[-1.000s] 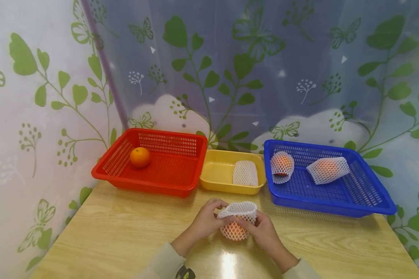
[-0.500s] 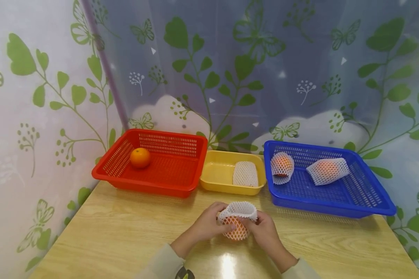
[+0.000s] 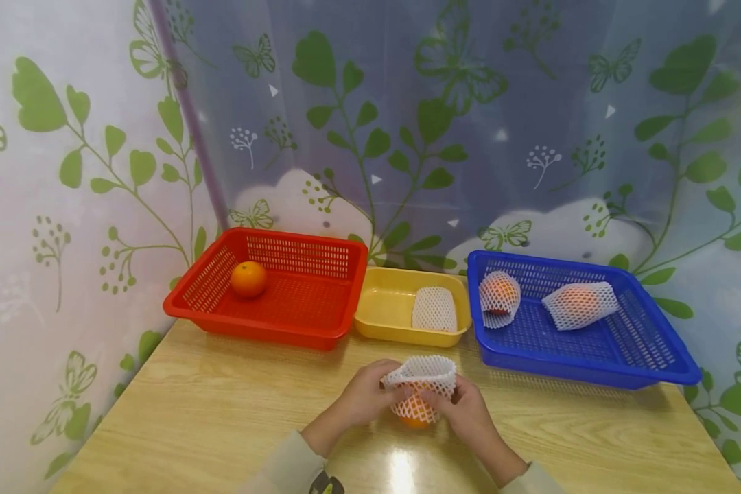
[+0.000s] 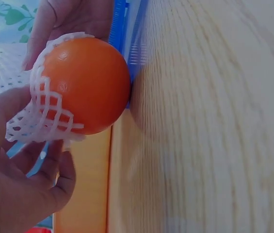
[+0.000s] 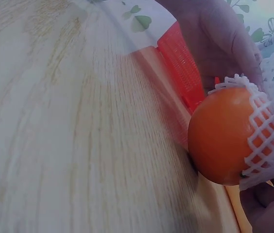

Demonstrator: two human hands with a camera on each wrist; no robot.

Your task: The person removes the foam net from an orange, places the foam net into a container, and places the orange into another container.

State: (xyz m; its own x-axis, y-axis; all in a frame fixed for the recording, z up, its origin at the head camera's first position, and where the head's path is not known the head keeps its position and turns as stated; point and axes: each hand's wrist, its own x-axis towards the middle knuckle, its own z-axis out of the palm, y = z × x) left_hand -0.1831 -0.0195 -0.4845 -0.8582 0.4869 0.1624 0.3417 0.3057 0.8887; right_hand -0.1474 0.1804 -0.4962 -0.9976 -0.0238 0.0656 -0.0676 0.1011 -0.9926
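Observation:
Both hands grip a white foam fruit net [image 3: 431, 368] over the front middle of the table. An orange [image 4: 90, 82] sits partly inside it, and its bare underside pokes out of the lower end, just above or on the wood; I cannot tell which. My left hand [image 3: 366, 394] pinches the net's left side, thumb in front. On the right side, my right hand [image 3: 469, 406] pinches it too, its thumb across the front. The net's upper end gapes open. In the right wrist view, the mesh edge [image 5: 262, 131] circles the orange's upper part.
A red basket [image 3: 272, 336] at the left back holds one bare orange [image 3: 248, 279]. Beside it, a yellow tray [image 3: 379, 331] contains a flat foam net [image 3: 434, 309]. The blue basket [image 3: 562, 367] at the right holds two netted fruits [image 3: 500, 293].
The orange's bare bottom now shows below the net, where mesh covered it before. Both hands keep nearly the same place; the left thumb has shifted up a little since half a second ago.

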